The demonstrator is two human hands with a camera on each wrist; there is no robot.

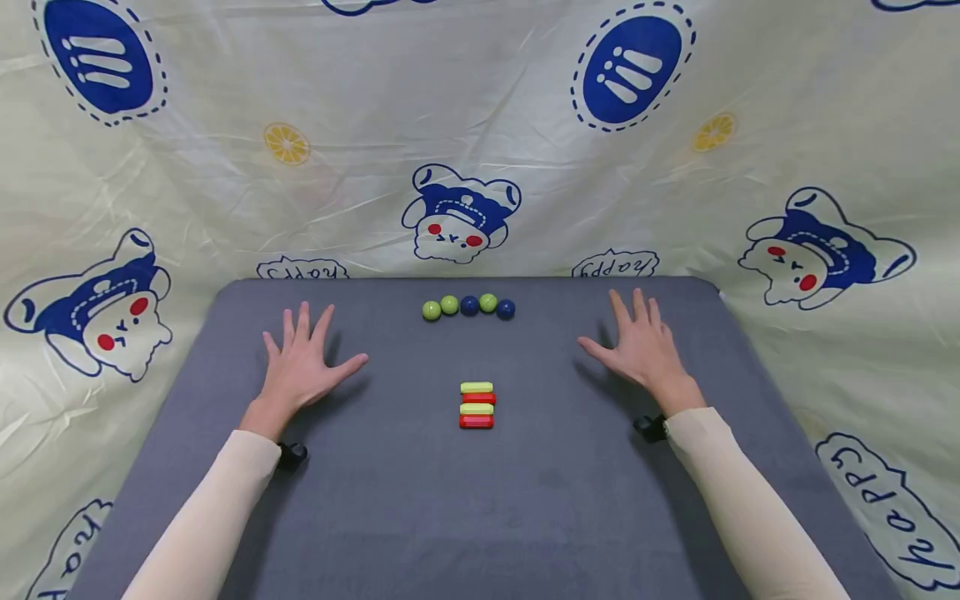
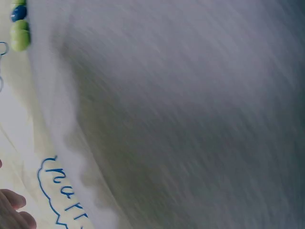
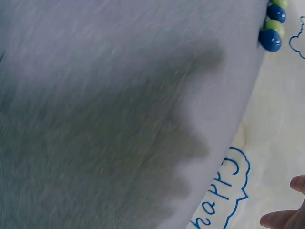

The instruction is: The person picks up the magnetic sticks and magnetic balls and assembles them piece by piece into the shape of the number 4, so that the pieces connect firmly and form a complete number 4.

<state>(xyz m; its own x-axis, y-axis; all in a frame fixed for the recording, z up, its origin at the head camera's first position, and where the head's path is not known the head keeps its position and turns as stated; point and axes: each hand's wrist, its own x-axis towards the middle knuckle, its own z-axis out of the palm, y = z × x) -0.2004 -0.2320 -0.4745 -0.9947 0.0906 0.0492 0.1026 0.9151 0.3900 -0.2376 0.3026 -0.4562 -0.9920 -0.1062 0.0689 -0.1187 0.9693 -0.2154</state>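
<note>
My left hand hovers above the left part of the table, its fingers spread and nothing in it. On the other side my right hand is likewise held over the cloth with fingers spread and empty. Between them, near the middle, two pale yellow and two red short bars lie stacked in a column, alternating in colour. Farther back is an uneven row of three green balls and two dark blue balls. Only fingertips of the left hand enter the left wrist view; the right wrist view likewise shows fingertips.
A grey cloth covers the table, whose far edge runs just behind the balls. Beyond it hangs a pale printed curtain with cartoon figures, which also surrounds both sides. Dark wrist cameras sit under the sleeves.
</note>
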